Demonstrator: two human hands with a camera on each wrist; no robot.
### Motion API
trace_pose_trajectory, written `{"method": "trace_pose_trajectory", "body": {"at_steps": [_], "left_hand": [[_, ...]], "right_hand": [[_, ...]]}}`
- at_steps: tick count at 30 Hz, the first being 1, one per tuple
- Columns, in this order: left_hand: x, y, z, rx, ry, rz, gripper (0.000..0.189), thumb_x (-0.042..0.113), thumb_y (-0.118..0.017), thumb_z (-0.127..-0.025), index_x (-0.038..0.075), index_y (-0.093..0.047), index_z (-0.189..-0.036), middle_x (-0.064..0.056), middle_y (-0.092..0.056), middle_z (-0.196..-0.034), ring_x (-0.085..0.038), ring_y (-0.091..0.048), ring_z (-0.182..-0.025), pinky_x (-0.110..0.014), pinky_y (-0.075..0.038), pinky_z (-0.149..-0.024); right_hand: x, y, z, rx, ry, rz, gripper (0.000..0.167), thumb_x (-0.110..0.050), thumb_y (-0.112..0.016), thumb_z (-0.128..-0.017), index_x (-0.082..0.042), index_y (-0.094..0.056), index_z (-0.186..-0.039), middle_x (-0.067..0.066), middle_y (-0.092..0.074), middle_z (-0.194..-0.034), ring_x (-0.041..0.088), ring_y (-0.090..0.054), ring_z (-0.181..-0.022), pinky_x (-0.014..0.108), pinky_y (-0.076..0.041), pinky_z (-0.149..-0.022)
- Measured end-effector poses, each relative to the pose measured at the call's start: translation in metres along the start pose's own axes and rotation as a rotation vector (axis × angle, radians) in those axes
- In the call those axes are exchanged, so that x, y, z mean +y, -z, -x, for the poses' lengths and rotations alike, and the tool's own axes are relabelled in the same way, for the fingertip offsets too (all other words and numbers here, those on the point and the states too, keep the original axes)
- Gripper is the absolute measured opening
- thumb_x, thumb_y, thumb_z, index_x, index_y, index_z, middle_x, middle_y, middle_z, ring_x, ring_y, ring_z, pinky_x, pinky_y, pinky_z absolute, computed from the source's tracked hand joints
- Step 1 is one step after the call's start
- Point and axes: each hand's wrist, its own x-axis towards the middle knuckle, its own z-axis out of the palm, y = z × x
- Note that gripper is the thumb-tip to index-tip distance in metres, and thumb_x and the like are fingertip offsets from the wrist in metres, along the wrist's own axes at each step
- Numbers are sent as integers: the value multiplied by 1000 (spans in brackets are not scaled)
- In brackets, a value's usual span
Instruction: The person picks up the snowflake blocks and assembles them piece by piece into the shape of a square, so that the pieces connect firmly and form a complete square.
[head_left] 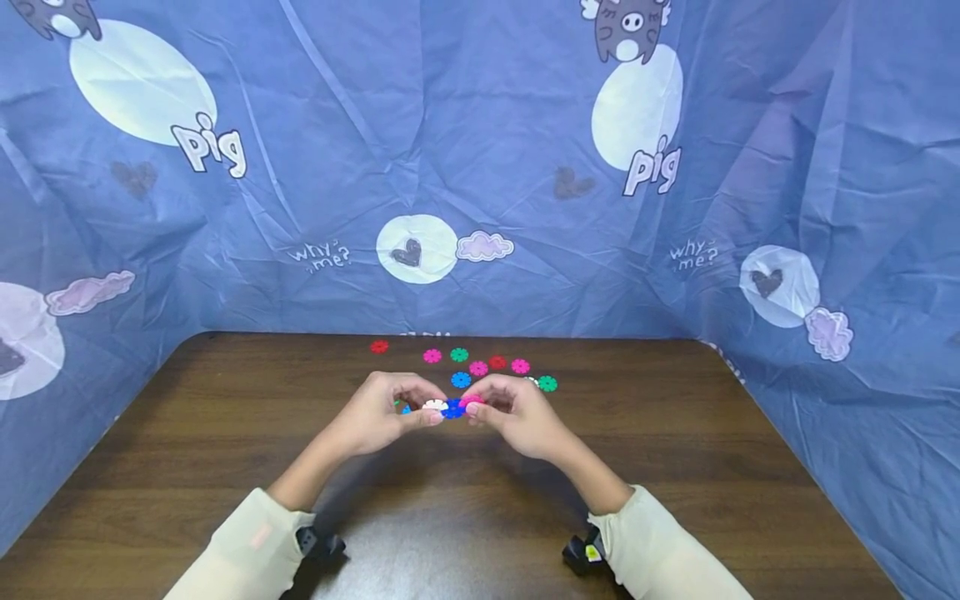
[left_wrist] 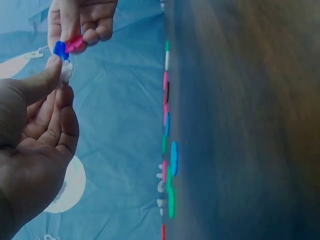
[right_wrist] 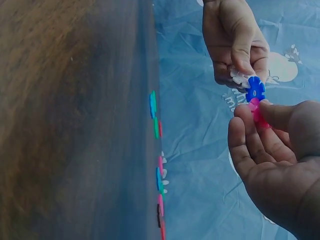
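Held above the table, three flower-shaped plastic discs form a short row between the two hands. The left hand (head_left: pixel 384 414) pinches the white disc (head_left: pixel 434 405) between thumb and fingers. In the middle sits a dark blue disc (right_wrist: pixel 255 90), whose slotted edge shows in the right wrist view. A pink disc (right_wrist: pixel 257 112) is at the other end, pinched by the thumb and fingertips of the right hand (head_left: pixel 521 417). The blue disc meets both neighbours at its edges, and the pink one stands at an angle to it in the left wrist view.
Beyond the hands, several loose discs lie on the brown wooden table (head_left: pixel 465 517), among them a red disc (head_left: pixel 380 347), a light blue disc (head_left: pixel 461 380) and a green disc (head_left: pixel 547 383). Some lie partly behind the left hand. A blue printed cloth (head_left: pixel 480 167) hangs around the table.
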Motion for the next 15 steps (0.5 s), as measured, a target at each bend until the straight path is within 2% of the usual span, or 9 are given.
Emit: {"method": "trace_pose_trajectory", "body": {"at_steps": [5, 9, 15], "left_hand": [[-9, 10, -1, -12, 30, -27, 22, 13, -87, -83, 9, -78, -102, 7, -73, -83, -12, -67, -77, -36, -57, -70], [-21, 18, -2, -30, 65, -96, 20, 10, -85, -84, 5, -77, -102, 5, -73, -84, -11, -66, -76, -30, -56, -69], [-41, 26, -4, -81, 128, -147, 17, 6, -83, -85, 2, -76, -100, 3, -72, -82, -12, -65, -72, -27, -55, -65]], "right_hand": [[1, 6, 1, 10, 7, 13, 11, -3, -71, -96, 2, -71, -106, 22, -73, -94, 45, -71, -85, 49, -62, -73], [5, 11, 3, 17, -13, 10, 11, -3, -70, -96, 1, -72, -106, 21, -74, -95, 48, -71, -87, 58, -59, -77], [11, 20, 8, 33, -18, 18, 11, -1, -70, -96, 5, -70, -105, 26, -72, -95, 49, -71, -87, 56, -60, -77]]}}
